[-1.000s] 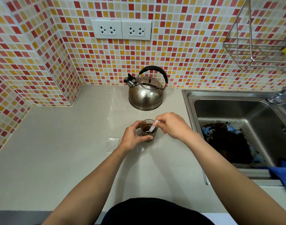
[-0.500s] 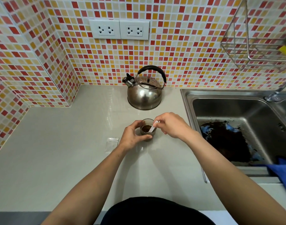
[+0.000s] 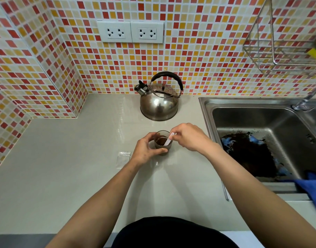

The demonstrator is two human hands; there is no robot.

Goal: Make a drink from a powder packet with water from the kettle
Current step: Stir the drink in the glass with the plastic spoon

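A small clear glass (image 3: 161, 141) holding a dark brown drink stands on the beige counter (image 3: 64, 167). My left hand (image 3: 146, 151) wraps around its left side. My right hand (image 3: 189, 138) pinches a thin white stirrer (image 3: 168, 140) whose lower end dips into the drink. A steel kettle (image 3: 159, 102) with a black handle sits behind the glass by the tiled wall, spout pointing left. An empty clear powder packet (image 3: 124, 158) lies flat on the counter just left of my left wrist.
A steel sink (image 3: 261, 111) lies to the right, with dark grounds and blue scraps in its basin. A blue cloth (image 3: 313, 187) hangs over its front edge. The tap (image 3: 311, 97) and a wire rack (image 3: 279, 51) stand at the upper right. Two wall sockets (image 3: 130, 32) sit above the kettle.
Both hands stay on the glass and stirrer. The stirrer's tip has shifted slightly inside the drink. The view has tilted a little.
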